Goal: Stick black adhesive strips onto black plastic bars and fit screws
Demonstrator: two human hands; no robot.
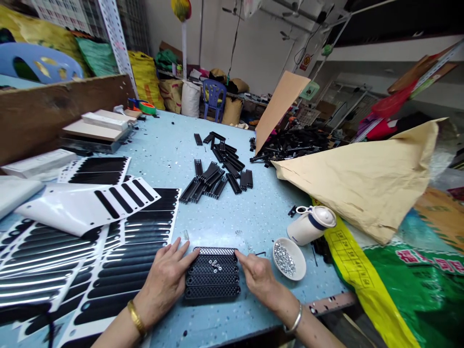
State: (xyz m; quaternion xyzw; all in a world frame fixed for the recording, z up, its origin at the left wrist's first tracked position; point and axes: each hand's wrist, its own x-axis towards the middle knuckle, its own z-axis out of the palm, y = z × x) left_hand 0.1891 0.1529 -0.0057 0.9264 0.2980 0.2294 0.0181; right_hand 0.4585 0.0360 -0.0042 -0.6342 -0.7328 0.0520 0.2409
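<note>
A row of black plastic strips with lattice tops (212,279) lies side by side near the table's front edge. Several small silvery nuts (215,266) rest loose on the lattice. My left hand (167,270) is open on the left, fingers spread, its index fingertip on the far left corner of the strips. On the other side, my right hand (258,274) stretches its index finger to the far right corner, the other fingers bent beneath it; I see nothing held. Right of that hand stands a white bowl (300,261) with many more small metal nuts.
Behind the bowl a white lidded mug (311,225) lies tilted. Black strip pieces (212,176) are piled mid-table. Sheets of black adhesive strips (130,261) cover the left. A brown paper sack (369,179) and green-yellow bag (409,285) border the right, near a black parts heap (297,145).
</note>
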